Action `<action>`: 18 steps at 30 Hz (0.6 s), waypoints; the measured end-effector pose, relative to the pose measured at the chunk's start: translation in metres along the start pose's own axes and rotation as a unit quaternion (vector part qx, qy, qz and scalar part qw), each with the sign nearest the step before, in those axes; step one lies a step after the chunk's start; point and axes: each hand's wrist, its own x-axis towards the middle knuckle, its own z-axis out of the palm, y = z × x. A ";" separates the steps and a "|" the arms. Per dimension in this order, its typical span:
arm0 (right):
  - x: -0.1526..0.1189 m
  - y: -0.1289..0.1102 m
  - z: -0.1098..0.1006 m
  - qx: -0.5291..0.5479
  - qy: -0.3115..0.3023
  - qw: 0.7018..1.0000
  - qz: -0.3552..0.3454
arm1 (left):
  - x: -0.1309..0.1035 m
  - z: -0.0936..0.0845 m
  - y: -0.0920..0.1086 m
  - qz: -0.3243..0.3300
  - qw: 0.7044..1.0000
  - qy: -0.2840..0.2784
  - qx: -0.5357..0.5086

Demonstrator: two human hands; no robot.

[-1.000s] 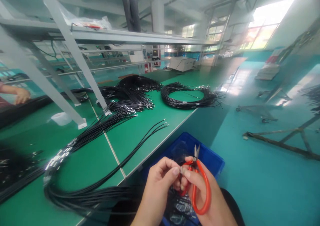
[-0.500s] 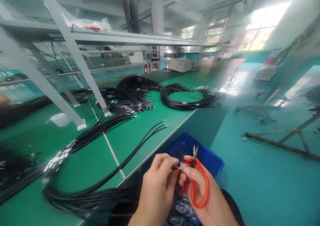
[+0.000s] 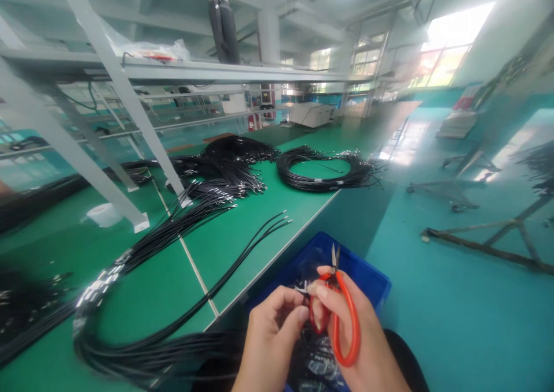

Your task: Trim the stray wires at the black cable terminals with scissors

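Note:
My right hand [image 3: 367, 334] grips red-handled scissors [image 3: 355, 334], with the handle loops around the palm. Their short blades point up and away, slightly apart, and touch nothing. In front of me, my left hand [image 3: 270, 331] is closed in a pinch on a small dark piece with a pale, shiny end [image 3: 302, 288]. The right thumb and fingertips meet this piece from the other side. The fingers cover much of it. Below both hands is a blue bin [image 3: 375, 285] with dark and clear glossy bits inside.
Black cables [image 3: 173, 221] with shiny tips bend across the green table [image 3: 242, 224] toward my lap. A coiled cable bundle [image 3: 318, 182] lies farther back, near more cable heaps [image 3: 234, 149]. Shelf posts [image 3: 147, 126] and a white roll [image 3: 105, 214] stand left. A wheeled frame [image 3: 485, 245] is right.
The left hand has shifted slightly down, and its thumb has moved lower. The scissors have turned a little, and their blades look closer together. The small piece has moved slightly left.

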 end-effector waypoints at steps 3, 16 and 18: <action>0.002 -0.005 0.004 -0.037 0.023 0.999 -0.029 | 0.002 -0.002 -0.005 -0.016 1.000 -0.022 -0.013; -0.001 0.006 -0.009 -0.180 0.075 0.965 -0.177 | 0.005 -0.005 -0.011 -0.059 0.992 -0.055 -0.095; -0.001 0.008 -0.011 -0.220 0.058 0.949 -0.218 | 0.005 -0.005 -0.010 -0.054 0.991 -0.059 -0.103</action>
